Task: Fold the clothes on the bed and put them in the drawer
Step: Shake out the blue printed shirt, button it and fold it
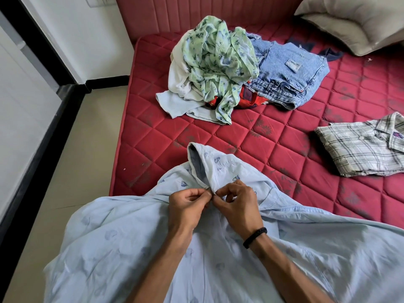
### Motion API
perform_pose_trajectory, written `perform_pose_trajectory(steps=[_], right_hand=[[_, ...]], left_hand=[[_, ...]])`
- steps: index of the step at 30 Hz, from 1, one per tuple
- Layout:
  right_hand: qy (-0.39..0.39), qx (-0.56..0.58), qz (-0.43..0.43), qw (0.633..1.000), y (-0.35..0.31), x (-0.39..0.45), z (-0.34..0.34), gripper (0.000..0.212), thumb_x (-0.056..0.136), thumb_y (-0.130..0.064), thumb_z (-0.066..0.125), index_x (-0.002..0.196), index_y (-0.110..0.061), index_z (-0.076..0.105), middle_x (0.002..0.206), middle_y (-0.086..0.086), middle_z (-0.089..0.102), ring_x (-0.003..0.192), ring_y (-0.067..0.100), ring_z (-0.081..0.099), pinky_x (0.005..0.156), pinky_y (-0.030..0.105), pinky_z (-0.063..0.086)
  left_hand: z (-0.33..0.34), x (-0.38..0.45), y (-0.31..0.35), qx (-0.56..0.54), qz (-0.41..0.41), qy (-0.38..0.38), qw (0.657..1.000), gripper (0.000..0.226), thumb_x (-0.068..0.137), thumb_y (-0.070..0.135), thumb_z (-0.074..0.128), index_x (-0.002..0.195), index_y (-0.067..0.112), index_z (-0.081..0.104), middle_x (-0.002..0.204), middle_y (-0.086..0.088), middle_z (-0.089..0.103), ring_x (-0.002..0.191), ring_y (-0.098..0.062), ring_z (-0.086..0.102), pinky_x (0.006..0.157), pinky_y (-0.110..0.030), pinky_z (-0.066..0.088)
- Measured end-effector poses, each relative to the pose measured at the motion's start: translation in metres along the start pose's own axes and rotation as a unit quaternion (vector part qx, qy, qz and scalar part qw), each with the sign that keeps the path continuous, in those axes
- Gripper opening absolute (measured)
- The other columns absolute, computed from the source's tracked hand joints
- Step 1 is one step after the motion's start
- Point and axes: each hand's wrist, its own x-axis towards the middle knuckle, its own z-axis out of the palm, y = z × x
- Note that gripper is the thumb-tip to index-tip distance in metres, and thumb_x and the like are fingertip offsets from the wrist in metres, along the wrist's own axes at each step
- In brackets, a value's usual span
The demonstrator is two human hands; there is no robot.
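A pale blue shirt [122, 243] with a small leaf print lies spread over the near corner of the red quilted mattress [273, 149], its collar raised. My left hand [185, 206] and my right hand [238, 204] meet at the shirt's front just below the collar. Each pinches the fabric edge between thumb and fingers. A heap of unfolded clothes sits further back: a green floral garment [216, 62], white and pale blue pieces, something red, and blue denim [290, 73]. A folded plaid shirt [360, 147] lies at the right.
A beige pillow [354, 20] leans at the back right against the red headboard [196, 14]. Tiled floor [65, 171] runs along the bed's left side, bounded by a white wall with black trim. No drawer is in view.
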Motion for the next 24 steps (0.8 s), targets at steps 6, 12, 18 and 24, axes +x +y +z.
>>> perform_pose_trajectory(steps=[6,12,18,24], right_hand=[[-0.078,0.261,0.141,0.952,0.003,0.003,-0.004,0.012,0.081,-0.001,0.084,0.087,0.005,0.075,0.073,0.019,0.072,0.066,0.019,0.066,0.063,0.027,0.057],[-0.112,0.374,0.202,0.898,0.009,0.003,-0.001,0.025,0.074,-0.009,0.086,0.092,0.006,0.077,0.08,0.019,0.068,0.07,0.022,0.057,0.073,0.031,0.053],[-0.055,0.223,0.083,0.97,0.01,-0.003,0.005,0.009,0.079,-0.003,0.086,0.086,-0.006,0.08,0.084,0.004,0.076,0.077,0.011,0.071,0.073,0.023,0.055],[-0.093,0.182,0.024,0.979,0.01,-0.003,0.004,0.011,0.091,-0.014,0.078,0.084,-0.021,0.083,0.09,0.002,0.076,0.089,0.018,0.073,0.084,0.038,0.059]], left_hand=[[-0.001,-0.001,0.001,-0.08,-0.046,-0.01,0.996,0.007,0.082,0.007,0.084,0.089,0.007,0.081,0.071,-0.008,0.075,0.06,-0.009,0.064,0.061,-0.019,0.054],[-0.001,0.0,-0.001,-0.176,-0.136,-0.052,0.974,0.006,0.086,0.002,0.078,0.09,0.005,0.08,0.08,-0.009,0.075,0.068,-0.013,0.063,0.069,-0.023,0.058],[0.004,-0.005,0.001,-0.246,-0.197,-0.045,0.948,0.01,0.093,-0.001,0.067,0.089,0.004,0.075,0.069,-0.003,0.07,0.058,-0.01,0.061,0.058,-0.018,0.053],[-0.001,-0.002,0.0,-0.254,-0.188,-0.037,0.948,0.014,0.093,0.0,0.068,0.086,0.007,0.077,0.074,-0.006,0.073,0.069,-0.017,0.061,0.07,-0.026,0.05]])
